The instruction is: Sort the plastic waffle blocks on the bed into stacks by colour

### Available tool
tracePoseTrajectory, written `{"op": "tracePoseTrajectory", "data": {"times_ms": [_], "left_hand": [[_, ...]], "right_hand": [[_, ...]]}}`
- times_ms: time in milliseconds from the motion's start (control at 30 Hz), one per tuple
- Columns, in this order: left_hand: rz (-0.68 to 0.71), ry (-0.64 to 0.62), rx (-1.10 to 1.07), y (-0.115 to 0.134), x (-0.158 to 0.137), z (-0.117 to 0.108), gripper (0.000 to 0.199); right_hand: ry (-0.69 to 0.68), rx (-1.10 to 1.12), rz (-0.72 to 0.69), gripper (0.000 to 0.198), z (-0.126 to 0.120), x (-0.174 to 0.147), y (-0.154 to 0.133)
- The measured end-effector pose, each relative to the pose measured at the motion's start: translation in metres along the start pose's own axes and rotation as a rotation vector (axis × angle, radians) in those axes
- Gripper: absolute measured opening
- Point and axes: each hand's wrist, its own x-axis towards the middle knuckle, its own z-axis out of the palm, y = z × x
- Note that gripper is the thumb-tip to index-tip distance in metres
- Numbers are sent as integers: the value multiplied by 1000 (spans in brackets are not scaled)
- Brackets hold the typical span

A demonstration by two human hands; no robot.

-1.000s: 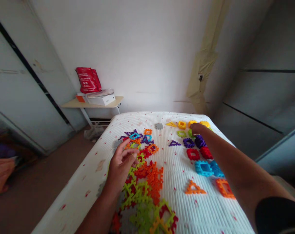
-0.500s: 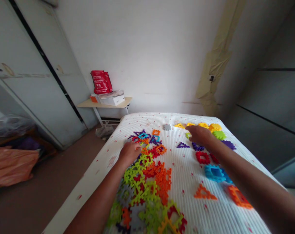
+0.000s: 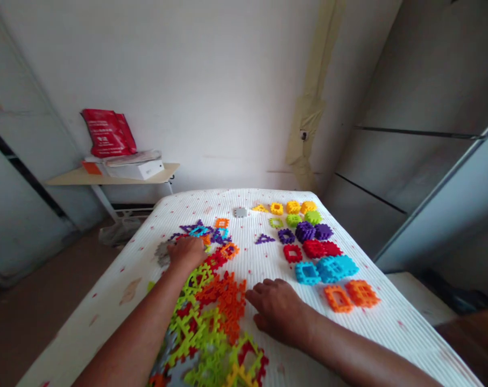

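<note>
A long heap of interlocking plastic tiles, lime, orange, red, purple and grey, lies on the patterned sheet. My left hand rests at the heap's far left side beside some grey tiles. Its fingers are curled down and their tips are hidden, so what they grip does not show. My right hand hovers palm down just right of the orange tiles, thumb and fingers apart, nothing visible in it. To its right are small stacks of orange square tiles and blue square tiles.
Sorted rows continue toward the back: red tiles, purple tiles, lime tiles and yellow tiles. A purple triangle and a grey tile lie apart. A side table holds a red bag.
My right hand has come back from the yellow and lime rows to the orange tiles. The orange triangle beside the orange squares no longer shows. The view has swung right; my left hand stays at the heap.
</note>
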Motion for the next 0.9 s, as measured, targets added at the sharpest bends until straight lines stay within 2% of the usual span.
{"op": "tracePoseTrajectory", "data": {"times_ms": [200, 367, 433, 533, 733, 900], "left_hand": [[-9, -16, 18, -1, -10, -8, 22], [2, -37, -4, -7, -16, -10, 16], [3, -27, -37, -10, -14, -8, 22], [0, -8, -104, -12, -10, -3, 32], [5, 78, -280, -16, -8, 5, 40], [13, 168, -513, -23, -18, 6, 24]], "right_hand": [[40, 1, 7, 18, 0, 0, 3], [21, 1, 11, 18, 4, 0, 4], [19, 2, 10, 18, 5, 0, 4], [25, 6, 10, 18, 7, -1, 3], [1, 20, 5, 19, 12, 0, 4], [-19, 32, 4, 19, 12, 2, 6]]}}
